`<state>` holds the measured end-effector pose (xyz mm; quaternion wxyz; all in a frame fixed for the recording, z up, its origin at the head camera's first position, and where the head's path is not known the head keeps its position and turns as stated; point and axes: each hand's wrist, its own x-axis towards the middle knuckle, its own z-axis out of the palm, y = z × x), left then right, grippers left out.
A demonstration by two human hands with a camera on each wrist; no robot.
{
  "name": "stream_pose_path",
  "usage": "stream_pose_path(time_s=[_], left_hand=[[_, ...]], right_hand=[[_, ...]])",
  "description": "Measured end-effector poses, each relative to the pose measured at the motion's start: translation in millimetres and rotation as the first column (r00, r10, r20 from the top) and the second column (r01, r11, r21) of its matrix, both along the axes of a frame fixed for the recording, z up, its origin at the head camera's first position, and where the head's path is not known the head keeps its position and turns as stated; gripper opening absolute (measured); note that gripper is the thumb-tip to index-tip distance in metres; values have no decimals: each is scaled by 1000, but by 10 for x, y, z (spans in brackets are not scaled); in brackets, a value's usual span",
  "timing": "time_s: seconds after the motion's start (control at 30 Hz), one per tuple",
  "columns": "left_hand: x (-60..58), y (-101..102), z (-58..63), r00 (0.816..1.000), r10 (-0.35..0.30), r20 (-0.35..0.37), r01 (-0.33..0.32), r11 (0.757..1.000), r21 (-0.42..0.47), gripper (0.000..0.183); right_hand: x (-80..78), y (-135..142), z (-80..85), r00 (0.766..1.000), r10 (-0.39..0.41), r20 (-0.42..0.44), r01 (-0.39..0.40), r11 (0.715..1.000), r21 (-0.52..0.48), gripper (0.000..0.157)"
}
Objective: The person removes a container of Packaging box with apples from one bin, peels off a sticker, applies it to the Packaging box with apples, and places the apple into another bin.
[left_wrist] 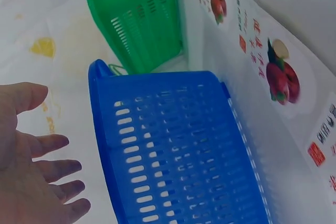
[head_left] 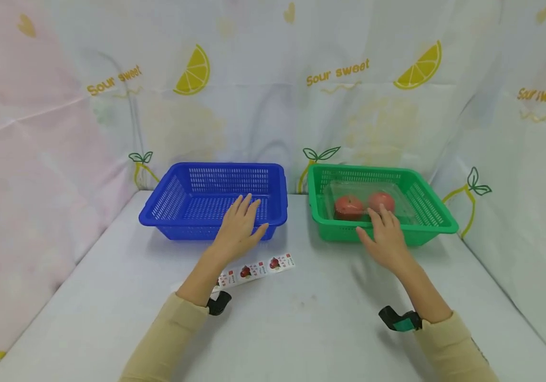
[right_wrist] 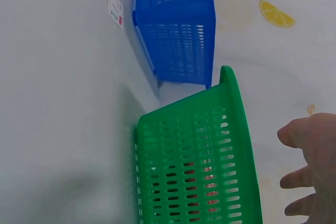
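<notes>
My left hand (head_left: 237,229) is held over the front rim of the blue basket (head_left: 213,229), fingers spread and grasping nothing. Inside that basket only its slotted floor and walls show. My right hand (head_left: 387,239) hovers at the front rim of the green basket (head_left: 344,233), its fingers apart and holding nothing. In the green basket lies a clear plastic box (head_left: 399,193) with two round red fruits (head_left: 349,206) in it. The left wrist view shows the left fingers (left_wrist: 58,170) stretched out beside the blue basket's rim.
A strip of labels printed with red fruit (head_left: 254,271) lies on the white table (head_left: 311,329) in front of the blue basket, partly behind my left forearm. A cloth with lemon prints (head_left: 254,116) hangs at the back and along both sides. Each wrist wears a black band (head_left: 219,303).
</notes>
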<state>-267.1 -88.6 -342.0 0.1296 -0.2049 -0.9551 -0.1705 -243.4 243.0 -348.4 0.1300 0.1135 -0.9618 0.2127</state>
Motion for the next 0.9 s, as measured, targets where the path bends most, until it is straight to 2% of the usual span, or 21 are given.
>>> stream_pose_path(time_s=[0.17, 0.3, 0.43, 0.53, 0.73, 0.9], left_hand=[[-55, 168, 32, 999, -46, 14, 46, 999, 8, 58], [-99, 328, 61, 992, -98, 82, 95, 995, 39, 58], [-121, 473, 94, 970, -155, 188, 133, 983, 128, 59], [-120, 560, 110, 952, -189, 239, 149, 973, 176, 59], [-113, 728, 95, 928, -245, 281, 179, 954, 240, 58], [-178, 880, -24, 907, -293, 301, 210, 937, 281, 57]], right_hand=[[-47, 66, 48, 999, -13, 39, 14, 1000, -28, 59], [-86, 133, 94, 997, -32, 67, 35, 998, -56, 60], [-158, 220, 115, 995, -41, 90, 46, 997, -64, 61], [-232, 288, 131, 995, -43, 91, 49, 997, -62, 61], [-361, 437, 169, 995, -62, 80, 66, 997, -47, 57], [-469, 527, 167, 992, -88, 92, 92, 995, -39, 54]])
